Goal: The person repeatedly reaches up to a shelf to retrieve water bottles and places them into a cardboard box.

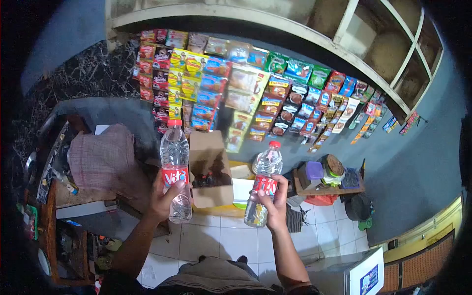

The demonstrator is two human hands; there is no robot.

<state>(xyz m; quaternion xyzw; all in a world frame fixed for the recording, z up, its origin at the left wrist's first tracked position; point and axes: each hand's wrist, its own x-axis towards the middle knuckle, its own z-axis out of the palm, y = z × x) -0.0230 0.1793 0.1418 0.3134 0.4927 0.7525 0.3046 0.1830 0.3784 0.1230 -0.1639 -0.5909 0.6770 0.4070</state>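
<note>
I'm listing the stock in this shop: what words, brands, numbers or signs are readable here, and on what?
"Vit": red label on the water bottle in the left hand.
"V", apparently, rest hidden: label on the second bottle, in the right hand.
"ENERGEN", probably: sachets on the wall.
Too small or blurred: other hanging packets; blue sticker, lower right.

Open brown cardboard box (212, 196) is sitting bhd & btwn 2 clear red-capped plastic bottles (175, 157) (264, 184); flat multicol. sachets (190, 88) are hanging above.
</note>
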